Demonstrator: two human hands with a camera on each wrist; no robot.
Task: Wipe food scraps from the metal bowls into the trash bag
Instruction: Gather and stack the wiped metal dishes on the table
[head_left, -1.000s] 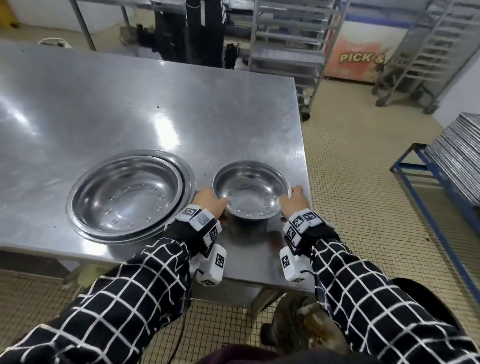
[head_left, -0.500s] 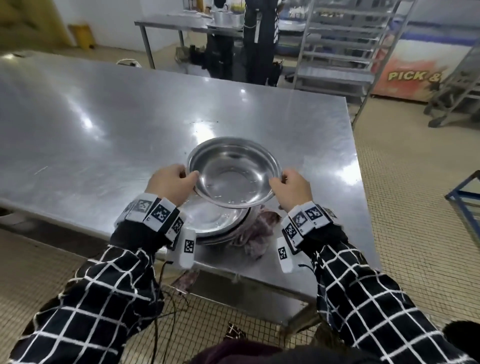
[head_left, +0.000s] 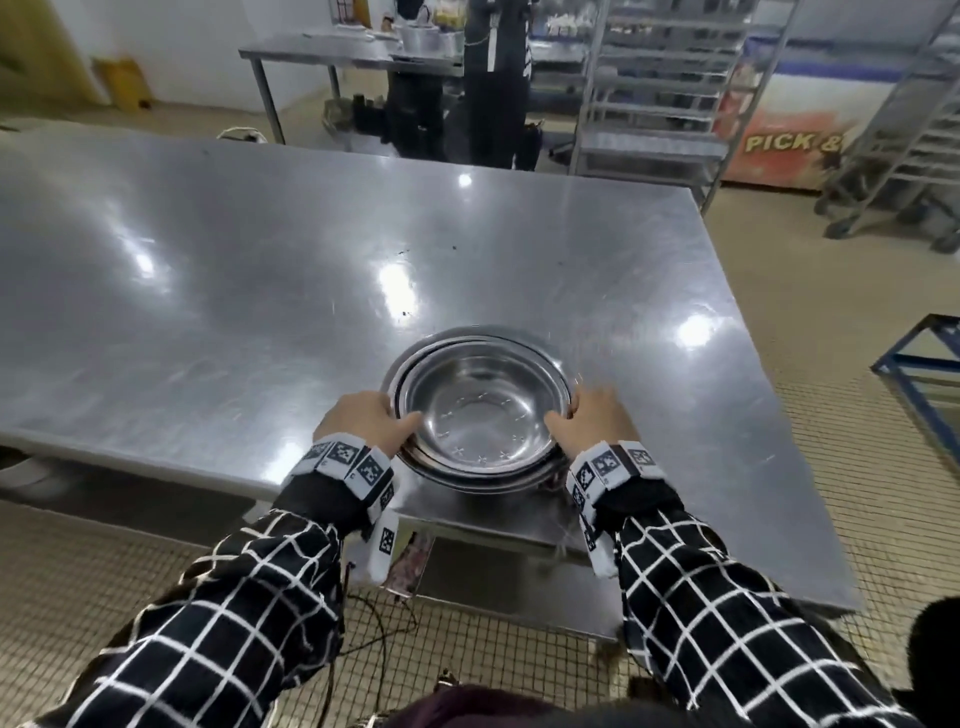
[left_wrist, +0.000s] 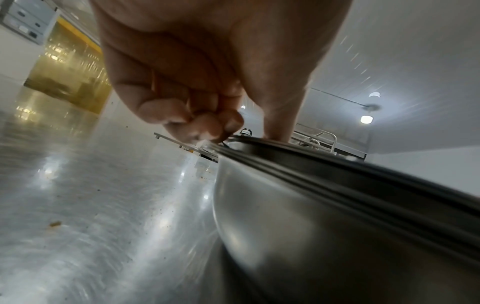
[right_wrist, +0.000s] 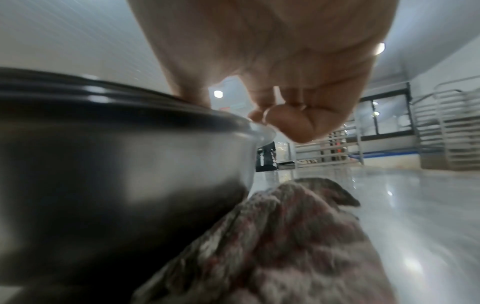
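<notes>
A small metal bowl (head_left: 480, 410) sits nested in a stack of larger metal bowls (head_left: 467, 333) near the front edge of the steel table (head_left: 234, 270). My left hand (head_left: 363, 421) grips the stack's left rim, thumb over the edge and fingers curled under it (left_wrist: 207, 125). My right hand (head_left: 597, 415) holds the right rim the same way, thumb on top (right_wrist: 192, 96). The bowl's outer wall (left_wrist: 298, 226) (right_wrist: 103, 164) fills both wrist views. A mottled pinkish rag (right_wrist: 285, 236) lies against the stack under my right hand. No trash bag shows clearly.
Small crumbs (left_wrist: 55, 224) (head_left: 404, 314) dot the table top. Behind the table stand a person in dark clothes (head_left: 493, 78), a second steel table (head_left: 332, 47) and tray racks (head_left: 654, 93). A blue frame (head_left: 924, 358) is on the tiled floor at right.
Half a second ago both hands held the small bowl in the air above the stack and rag. Now it is lowered and nested in the stack, hands still on the rim.
</notes>
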